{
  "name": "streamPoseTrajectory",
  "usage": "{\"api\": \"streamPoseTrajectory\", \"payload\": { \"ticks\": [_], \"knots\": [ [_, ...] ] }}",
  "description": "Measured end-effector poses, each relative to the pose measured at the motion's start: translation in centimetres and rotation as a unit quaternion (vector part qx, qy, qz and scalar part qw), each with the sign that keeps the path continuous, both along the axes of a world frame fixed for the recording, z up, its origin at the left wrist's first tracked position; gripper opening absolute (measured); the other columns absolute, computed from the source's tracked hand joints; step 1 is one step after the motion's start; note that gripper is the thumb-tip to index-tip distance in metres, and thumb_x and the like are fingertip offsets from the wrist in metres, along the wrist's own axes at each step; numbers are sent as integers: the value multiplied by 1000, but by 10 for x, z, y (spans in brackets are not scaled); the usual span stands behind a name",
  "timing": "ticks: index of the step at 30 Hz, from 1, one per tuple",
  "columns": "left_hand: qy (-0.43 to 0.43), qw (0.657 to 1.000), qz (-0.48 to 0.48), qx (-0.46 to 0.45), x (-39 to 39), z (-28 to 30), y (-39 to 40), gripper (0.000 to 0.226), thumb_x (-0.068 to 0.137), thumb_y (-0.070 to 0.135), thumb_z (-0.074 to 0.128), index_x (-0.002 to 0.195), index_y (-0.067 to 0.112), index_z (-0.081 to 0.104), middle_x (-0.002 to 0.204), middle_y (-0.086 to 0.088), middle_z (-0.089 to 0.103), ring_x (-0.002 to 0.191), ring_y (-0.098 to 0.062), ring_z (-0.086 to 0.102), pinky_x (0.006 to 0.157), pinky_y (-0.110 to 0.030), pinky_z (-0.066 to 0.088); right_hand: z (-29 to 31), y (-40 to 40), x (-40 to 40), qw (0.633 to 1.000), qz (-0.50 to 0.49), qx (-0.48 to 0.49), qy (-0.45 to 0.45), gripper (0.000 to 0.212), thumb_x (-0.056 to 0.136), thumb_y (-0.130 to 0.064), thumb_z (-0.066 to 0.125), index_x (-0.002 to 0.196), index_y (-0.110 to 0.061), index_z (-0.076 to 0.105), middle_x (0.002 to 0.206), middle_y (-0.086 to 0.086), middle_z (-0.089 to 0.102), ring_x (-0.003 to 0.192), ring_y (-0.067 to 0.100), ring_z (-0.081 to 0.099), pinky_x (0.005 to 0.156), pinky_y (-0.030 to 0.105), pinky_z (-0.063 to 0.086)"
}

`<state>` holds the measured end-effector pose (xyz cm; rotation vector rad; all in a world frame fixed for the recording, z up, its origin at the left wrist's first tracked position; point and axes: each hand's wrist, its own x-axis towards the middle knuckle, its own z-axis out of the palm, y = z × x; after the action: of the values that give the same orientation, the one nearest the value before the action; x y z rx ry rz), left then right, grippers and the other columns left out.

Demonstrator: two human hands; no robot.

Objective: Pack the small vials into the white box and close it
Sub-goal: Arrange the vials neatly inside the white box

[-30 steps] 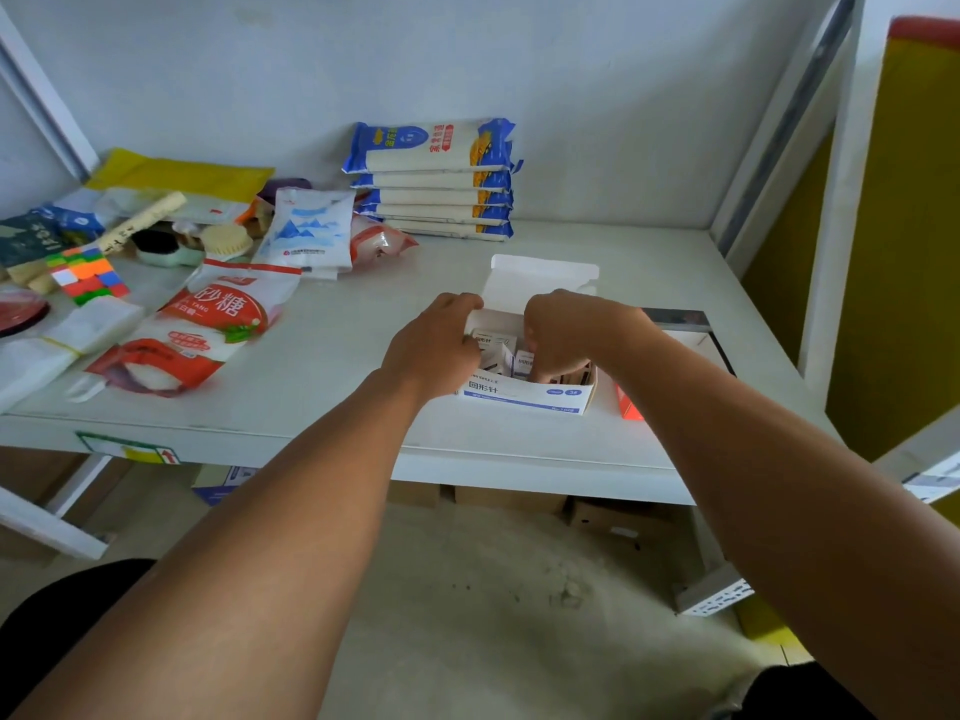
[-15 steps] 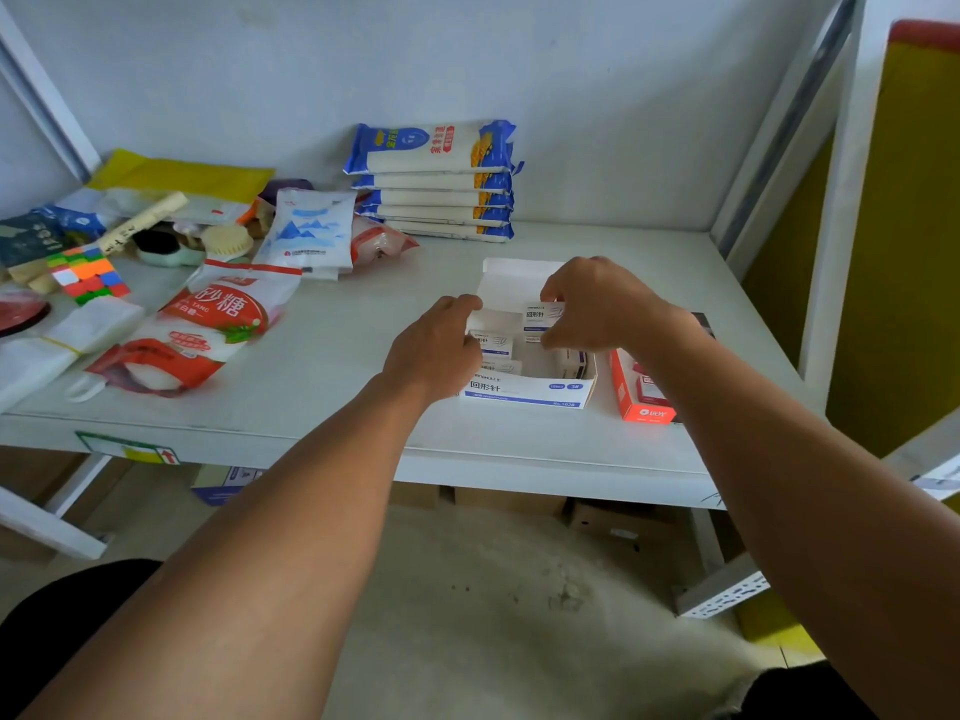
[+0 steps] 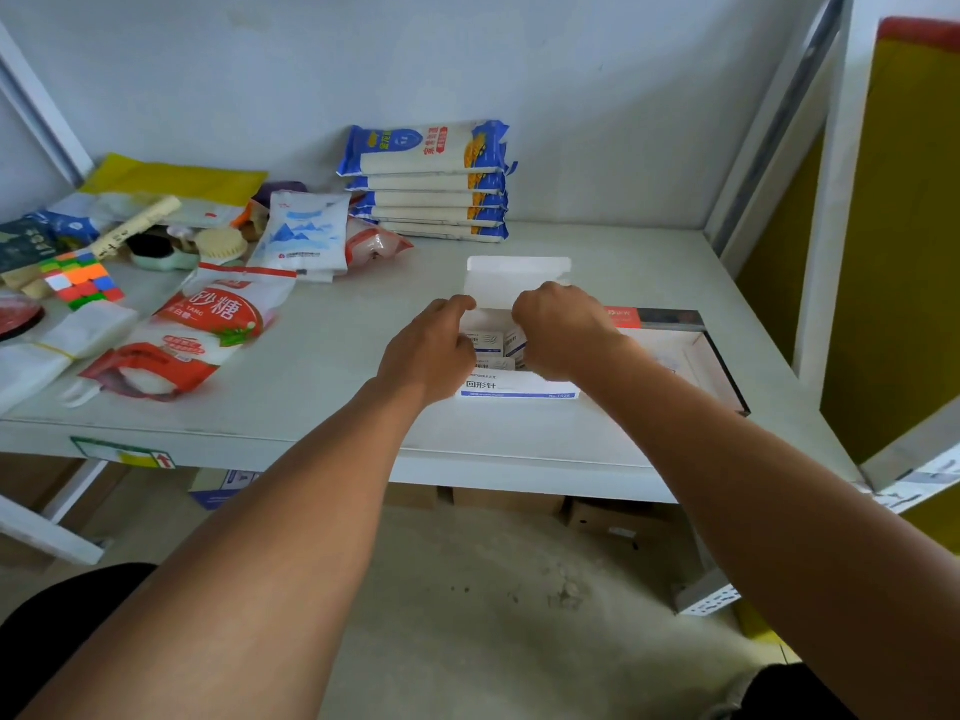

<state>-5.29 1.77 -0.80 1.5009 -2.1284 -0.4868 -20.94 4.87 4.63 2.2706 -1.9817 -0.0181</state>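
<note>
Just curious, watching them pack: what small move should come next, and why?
Probably press the small packs flat with the right hand, since the white box has its lid upright and packs look uneven. The left hand steadies its side.

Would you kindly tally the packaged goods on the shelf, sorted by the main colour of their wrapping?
Blue and white noodle packs, stacked at the back: 5
Red and white bags, namely the sugar bag and the smaller pouch: 2
White bag with blue mountain print: 1
Total: 8
</note>
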Motion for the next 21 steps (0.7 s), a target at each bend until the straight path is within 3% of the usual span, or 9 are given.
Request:
{"api": "streamPoseTrajectory", "payload": {
  "ticks": [3,6,11,16,21],
  "knots": [
    [7,1000,9,-9,3,0,0,42,94,20,43,137,24,42,129,-4,58,107,-28,63,79,-41,58,-4,-2,-4,999,-14,-10,-37,25,80,-9,70,105,-8,64,105,13,65,85,30,62,70,35,55],
    [64,997,32,15,4,0,0,35,99,32,38,133,24,44,124,-2,62,99,-25,65,73,-37,58,-6,-6,-11,997,-23,-19,-70,15,79,-6,68,87,-12,57,105,12,66,77,29,57,64,33,51],
    [142,985,86,37,7,4,-2,30,99,32,40,122,20,53,118,-3,63,91,-18,55,61,-21,42,-10,-7,-19,991,-49,-19,-122,18,82,-16,69,99,-14,66,103,7,68,81,25,56,63,29,47],
    [175,976,113,59,10,7,-6,29,94,34,51,118,19,60,114,2,64,99,-18,57,73,-23,39,-10,0,-24,998,6,-51,-33,29,85,-27,68,113,-20,65,99,5,64,89,23,54,66,29,41],
    [149,983,97,50,4,8,-1,23,92,27,57,111,16,62,112,0,67,88,-15,58,58,-13,37,-12,-2,-19,998,23,-52,16,30,85,-22,67,114,-13,66,98,5,62,103,24,51,75,32,45]
  ]
}}
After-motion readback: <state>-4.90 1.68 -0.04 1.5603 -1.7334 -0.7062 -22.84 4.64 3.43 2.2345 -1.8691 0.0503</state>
